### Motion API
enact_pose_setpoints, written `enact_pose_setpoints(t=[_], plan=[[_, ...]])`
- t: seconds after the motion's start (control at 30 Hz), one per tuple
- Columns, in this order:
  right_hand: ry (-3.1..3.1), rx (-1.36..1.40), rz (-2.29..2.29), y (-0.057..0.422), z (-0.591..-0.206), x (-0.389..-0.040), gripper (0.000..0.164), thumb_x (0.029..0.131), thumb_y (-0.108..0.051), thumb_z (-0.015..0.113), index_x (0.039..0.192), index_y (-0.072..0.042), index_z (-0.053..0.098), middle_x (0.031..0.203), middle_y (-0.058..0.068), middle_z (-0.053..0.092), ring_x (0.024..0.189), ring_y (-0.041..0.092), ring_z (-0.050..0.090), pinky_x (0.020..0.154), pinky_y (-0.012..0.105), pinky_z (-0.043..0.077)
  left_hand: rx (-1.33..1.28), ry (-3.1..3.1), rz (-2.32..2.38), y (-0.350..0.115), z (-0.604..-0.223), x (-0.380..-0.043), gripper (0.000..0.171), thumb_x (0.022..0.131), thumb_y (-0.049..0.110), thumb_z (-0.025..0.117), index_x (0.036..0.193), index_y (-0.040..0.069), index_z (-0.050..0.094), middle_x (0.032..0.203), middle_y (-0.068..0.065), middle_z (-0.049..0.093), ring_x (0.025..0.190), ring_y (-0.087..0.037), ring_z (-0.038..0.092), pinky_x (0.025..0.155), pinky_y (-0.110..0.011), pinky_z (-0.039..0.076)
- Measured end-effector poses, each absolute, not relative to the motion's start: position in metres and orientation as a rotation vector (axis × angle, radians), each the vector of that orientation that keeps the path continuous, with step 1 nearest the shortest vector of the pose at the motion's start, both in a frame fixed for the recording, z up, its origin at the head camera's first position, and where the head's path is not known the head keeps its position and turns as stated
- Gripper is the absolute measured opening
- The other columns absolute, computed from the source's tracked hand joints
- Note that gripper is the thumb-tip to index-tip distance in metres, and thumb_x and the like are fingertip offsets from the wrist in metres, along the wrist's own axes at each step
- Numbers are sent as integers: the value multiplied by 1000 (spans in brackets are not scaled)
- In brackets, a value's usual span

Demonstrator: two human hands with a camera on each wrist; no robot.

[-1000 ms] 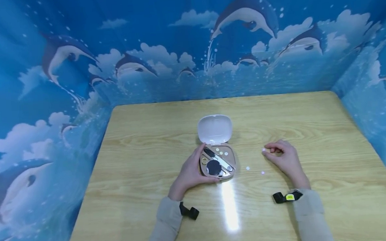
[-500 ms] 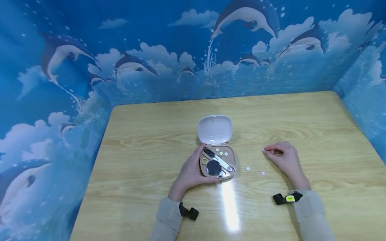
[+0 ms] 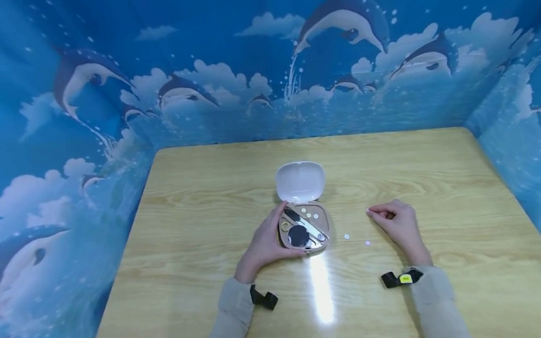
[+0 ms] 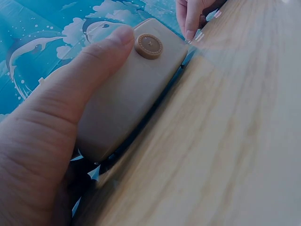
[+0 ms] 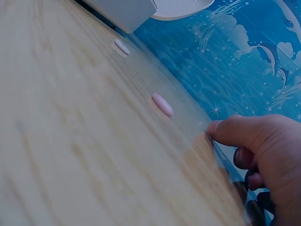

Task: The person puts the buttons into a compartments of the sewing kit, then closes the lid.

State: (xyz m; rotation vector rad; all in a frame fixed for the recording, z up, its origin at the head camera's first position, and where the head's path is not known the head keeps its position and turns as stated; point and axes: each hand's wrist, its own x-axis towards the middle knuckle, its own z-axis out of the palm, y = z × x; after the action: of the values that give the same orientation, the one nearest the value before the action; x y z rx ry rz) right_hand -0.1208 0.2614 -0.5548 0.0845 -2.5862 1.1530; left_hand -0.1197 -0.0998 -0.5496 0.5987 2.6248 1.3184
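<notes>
My left hand point(image 3: 266, 241) grips the near-left side of an open sewing box point(image 3: 324, 222), thumb along its front. In the left wrist view the thumb lies beside a round button-shaped clasp point(image 4: 149, 46) on the box's front. Inside are a black disc point(image 3: 298, 236), a light bar-shaped tool with a black end point(image 3: 293, 215), a gold ring shape and several small buttons point(image 3: 316, 216). To the right, my right hand point(image 3: 398, 226) pinches what looks like a small pale button point(image 4: 190, 42) at the table, mostly hidden by the fingertips.
Between box and right hand lie a white button point(image 3: 346, 236) and a pink button point(image 3: 367, 243). The box's translucent lid point(image 3: 300, 181) stands raised behind it. The wooden table point(image 3: 207, 193) ends at a blue dolphin-print curtain point(image 3: 230, 114).
Thumb and forefinger of my right hand have drawn closer over the small button, which shows less now. My left hand and the box stay in place.
</notes>
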Motion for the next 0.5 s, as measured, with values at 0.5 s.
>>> enact_pose_setpoints(t=[0.5], plan=[[-2590, 11, 1257, 257, -552, -122, 10, 84, -18, 81, 88, -9, 80, 65, 0, 59, 56, 9, 48, 49, 18, 37, 584, 2641, 1308, -103, -548, -119, 137, 52, 60, 92, 159, 38, 9, 161, -2, 27, 143, -30, 33, 113, -55, 32]])
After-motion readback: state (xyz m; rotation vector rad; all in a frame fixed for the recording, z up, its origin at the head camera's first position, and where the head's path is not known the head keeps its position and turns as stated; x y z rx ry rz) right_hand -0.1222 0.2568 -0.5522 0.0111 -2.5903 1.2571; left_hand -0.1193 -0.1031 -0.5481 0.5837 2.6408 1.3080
